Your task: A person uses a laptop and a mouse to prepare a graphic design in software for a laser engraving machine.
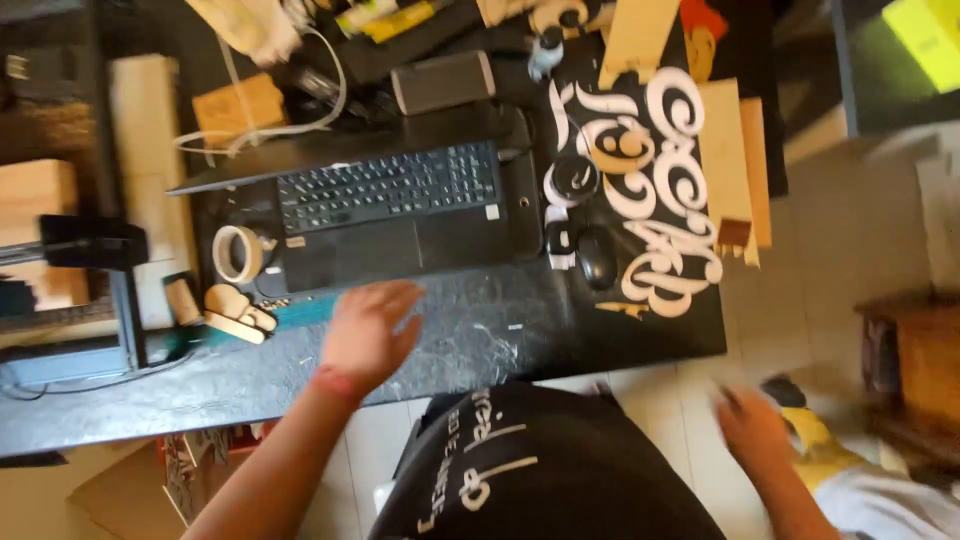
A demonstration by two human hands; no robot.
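My left hand (368,333) rests flat, fingers spread, on the black scuffed tabletop (480,340) just in front of an open black laptop (390,205). It holds nothing. My right hand (752,428) hangs low beside the table's right end, above the pale tiled floor, blurred; it touches a yellow and white thing (835,465) near the floor, and I cannot tell whether it grips it. A black computer mouse (597,257) lies right of the laptop, among large white cut-out letters (668,190).
A roll of masking tape (238,253) and small wooden pieces (238,312) lie left of the laptop. Light wooden boards (735,160) sit at the table's right edge. A grey box (443,82), cables and clutter crowd the back. A wooden stool (920,360) stands at right.
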